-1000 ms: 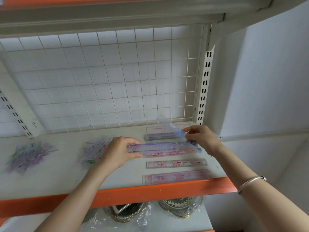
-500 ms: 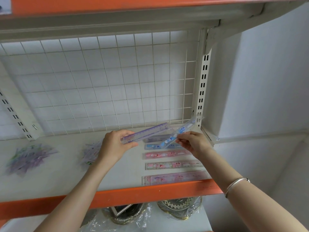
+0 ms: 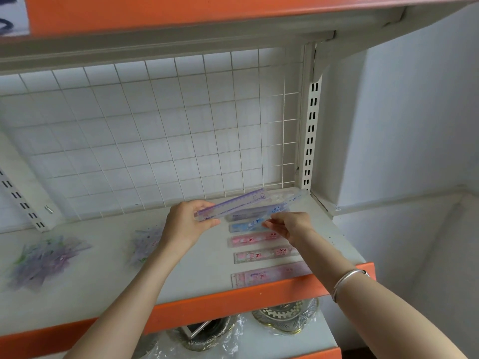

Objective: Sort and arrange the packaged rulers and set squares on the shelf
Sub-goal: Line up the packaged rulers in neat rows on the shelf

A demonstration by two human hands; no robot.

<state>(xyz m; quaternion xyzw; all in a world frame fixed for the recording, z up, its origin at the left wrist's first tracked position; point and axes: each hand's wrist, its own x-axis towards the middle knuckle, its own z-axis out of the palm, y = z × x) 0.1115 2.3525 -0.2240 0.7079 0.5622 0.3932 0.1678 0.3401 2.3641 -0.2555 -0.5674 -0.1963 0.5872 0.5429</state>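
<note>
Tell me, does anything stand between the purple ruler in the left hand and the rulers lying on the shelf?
Nothing visible does. The left hand's purple ruler hangs tilted above the rear of the row of rulers; the right hand's blue ruler is close beside it.
</note>
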